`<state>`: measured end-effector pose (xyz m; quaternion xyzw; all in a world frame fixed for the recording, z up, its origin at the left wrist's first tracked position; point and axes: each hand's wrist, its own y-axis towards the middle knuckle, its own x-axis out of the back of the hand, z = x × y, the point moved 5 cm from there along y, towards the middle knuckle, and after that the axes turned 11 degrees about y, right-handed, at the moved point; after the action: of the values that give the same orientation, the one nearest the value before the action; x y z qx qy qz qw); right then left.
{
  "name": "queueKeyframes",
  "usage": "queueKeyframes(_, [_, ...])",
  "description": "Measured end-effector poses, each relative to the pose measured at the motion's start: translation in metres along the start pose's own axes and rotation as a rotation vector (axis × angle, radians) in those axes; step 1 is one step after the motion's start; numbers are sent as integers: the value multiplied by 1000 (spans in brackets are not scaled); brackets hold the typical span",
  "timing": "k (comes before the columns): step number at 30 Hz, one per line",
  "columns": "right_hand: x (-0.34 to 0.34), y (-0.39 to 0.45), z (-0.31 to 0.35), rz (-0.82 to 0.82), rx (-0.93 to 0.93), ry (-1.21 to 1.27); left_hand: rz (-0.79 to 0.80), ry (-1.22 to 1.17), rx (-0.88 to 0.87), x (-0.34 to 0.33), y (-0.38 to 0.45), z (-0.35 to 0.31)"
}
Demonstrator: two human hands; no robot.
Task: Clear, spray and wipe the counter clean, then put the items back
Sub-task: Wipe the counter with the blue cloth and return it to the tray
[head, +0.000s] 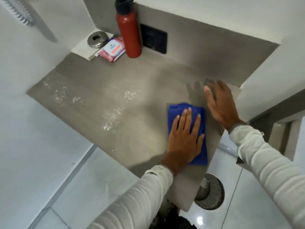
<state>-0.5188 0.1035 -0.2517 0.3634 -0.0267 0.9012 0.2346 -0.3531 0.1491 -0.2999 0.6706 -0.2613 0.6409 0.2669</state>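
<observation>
A folded blue cloth (179,108) lies on the grey counter (135,80) near its right front edge. My left hand (184,139) presses flat on the cloth, fingers spread. Just right of it, my right hand (219,104) hovers low over the counter, fingers apart, holding nothing, and looks blurred. White spray droplets (113,118) speckle the counter's left and middle. At the back stand a red bottle (129,37), a pink wipes packet (112,50) and a round steel holder (97,39) on a white ledge.
A black socket plate (153,38) is set in the grey back wall. White walls close in on the left and right. Below the counter's front edge lie a white tiled floor and a round metal drain grate (212,192).
</observation>
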Motion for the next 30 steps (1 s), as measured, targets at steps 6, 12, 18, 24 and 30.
queueKeyframes(6, [-74,7,48,104,50,-55,-39,18,-426,2,-99,67])
queueKeyframes(12, [-133,-6,67,69,-3,-294,68,226,-682,14,-122,208])
queueKeyframes(18, [-135,-3,66,-55,-60,-354,121,249,-997,6,-62,266])
queueKeyframes(24, [-128,-3,69,-117,-159,-352,74,158,-1222,14,43,259])
queueKeyframes(30, [-129,-1,70,-134,-215,-324,-41,189,-828,27,158,272])
